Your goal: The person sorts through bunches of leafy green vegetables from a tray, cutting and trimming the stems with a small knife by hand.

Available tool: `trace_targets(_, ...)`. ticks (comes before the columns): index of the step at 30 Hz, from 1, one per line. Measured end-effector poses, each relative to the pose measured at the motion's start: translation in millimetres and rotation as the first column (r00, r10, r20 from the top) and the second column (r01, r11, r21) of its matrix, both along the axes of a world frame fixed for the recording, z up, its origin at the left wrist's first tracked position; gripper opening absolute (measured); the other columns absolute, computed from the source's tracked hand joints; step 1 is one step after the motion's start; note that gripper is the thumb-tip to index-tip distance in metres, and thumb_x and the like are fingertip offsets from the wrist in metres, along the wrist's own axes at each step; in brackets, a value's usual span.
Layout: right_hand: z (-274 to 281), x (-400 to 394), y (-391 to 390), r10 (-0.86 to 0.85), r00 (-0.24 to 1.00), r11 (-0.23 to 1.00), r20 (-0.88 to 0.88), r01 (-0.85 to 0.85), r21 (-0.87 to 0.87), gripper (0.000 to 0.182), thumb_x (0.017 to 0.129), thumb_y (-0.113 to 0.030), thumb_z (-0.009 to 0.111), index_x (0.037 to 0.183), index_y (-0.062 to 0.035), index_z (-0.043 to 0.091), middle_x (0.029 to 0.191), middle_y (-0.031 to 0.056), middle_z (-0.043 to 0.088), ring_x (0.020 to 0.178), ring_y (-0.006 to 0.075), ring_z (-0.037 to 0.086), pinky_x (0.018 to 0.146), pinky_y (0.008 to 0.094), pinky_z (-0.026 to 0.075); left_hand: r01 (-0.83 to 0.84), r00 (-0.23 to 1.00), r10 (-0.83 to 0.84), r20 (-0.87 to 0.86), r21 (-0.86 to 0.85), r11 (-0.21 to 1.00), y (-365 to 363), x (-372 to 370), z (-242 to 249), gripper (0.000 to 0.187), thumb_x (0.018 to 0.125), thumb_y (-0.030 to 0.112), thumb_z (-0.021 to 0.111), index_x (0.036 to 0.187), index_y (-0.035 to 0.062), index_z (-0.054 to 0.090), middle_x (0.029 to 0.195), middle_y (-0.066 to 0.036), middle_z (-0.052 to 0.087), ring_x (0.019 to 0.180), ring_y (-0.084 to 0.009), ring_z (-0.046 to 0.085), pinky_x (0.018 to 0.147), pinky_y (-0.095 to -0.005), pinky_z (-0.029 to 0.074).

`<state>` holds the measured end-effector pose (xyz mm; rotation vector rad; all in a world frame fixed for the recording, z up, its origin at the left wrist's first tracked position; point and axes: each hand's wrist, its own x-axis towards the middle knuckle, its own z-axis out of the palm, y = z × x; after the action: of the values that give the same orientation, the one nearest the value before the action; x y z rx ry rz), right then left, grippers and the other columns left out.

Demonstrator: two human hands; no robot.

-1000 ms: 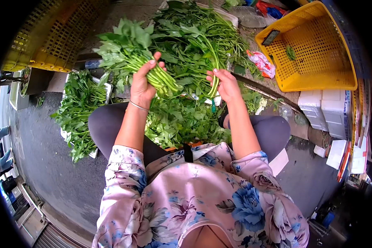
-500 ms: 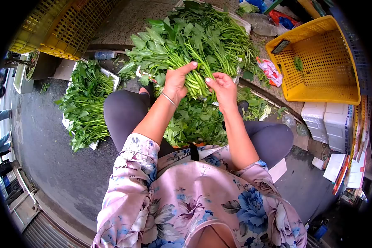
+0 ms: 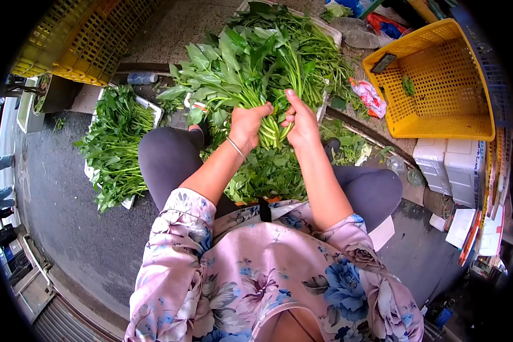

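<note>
My left hand is wrapped round a bunch of leafy greens, its thumb across the pale stems. Close beside it, my right hand is closed round the stems on the bunch's right side, thumb pointing up. The cut stem ends poke out below and between both hands. Behind the bunch lies a large pile of greens on a white tray. Loose leaves are heaped below my hands, between my knees.
More greens lie on a white tray at the left. A yellow crate with white foam boxes under it stands at the right. Stacked yellow crates are at the upper left. A plastic bottle lies near them.
My right hand has gone from a fingertip hold to a fist round the stems, its thumb now raised. The leaves of the bunch have spread and shifted slightly in my hands.
</note>
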<state>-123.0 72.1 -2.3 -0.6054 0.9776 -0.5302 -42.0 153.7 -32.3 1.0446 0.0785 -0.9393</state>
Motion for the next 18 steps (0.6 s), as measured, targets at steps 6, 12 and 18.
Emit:
trace_targets(6,-27,-6,-15,0.007,0.996,0.852,-0.090,-0.053,-0.520,0.022,0.074,-0.026,0.069,0.084,-0.0066,0.063,0.059,-0.0008,0.052,0.048,0.0099,0.044,0.044,0.0240,0.034,-0.015,1.000,0.015,-0.003,0.017,1.000,0,9,-5,0.016,0.071,-0.002,0.064,0.086,-0.0027,0.058,0.078,-0.010,0.062,0.068,-0.0190,0.059,0.061,-0.0311,0.050)
trace_targets(12,-17,-14,-6,-0.348,0.815,-0.043,-0.463,-0.507,-0.861,0.024,0.068,-0.014,0.067,0.092,-0.0123,0.065,0.075,0.0077,0.061,0.065,0.0264,0.059,0.060,0.0351,0.046,0.020,0.979,-0.054,-0.199,-0.168,0.986,-1,17,5,0.020,0.076,0.009,0.064,0.091,-0.0024,0.058,0.082,-0.012,0.062,0.068,-0.0192,0.059,0.063,-0.0307,0.050)
trace_targets(18,-19,-15,10,-0.249,0.796,-0.159,-0.552,-0.596,-0.787,0.024,0.068,-0.012,0.068,0.092,-0.0126,0.064,0.071,0.0054,0.061,0.062,0.0205,0.059,0.054,0.0319,0.046,0.127,0.987,-0.148,-0.066,-0.249,0.960,1,22,4,0.028,0.077,0.010,0.062,0.102,-0.0037,0.056,0.093,-0.014,0.062,0.083,-0.0218,0.060,0.076,-0.0327,0.050)
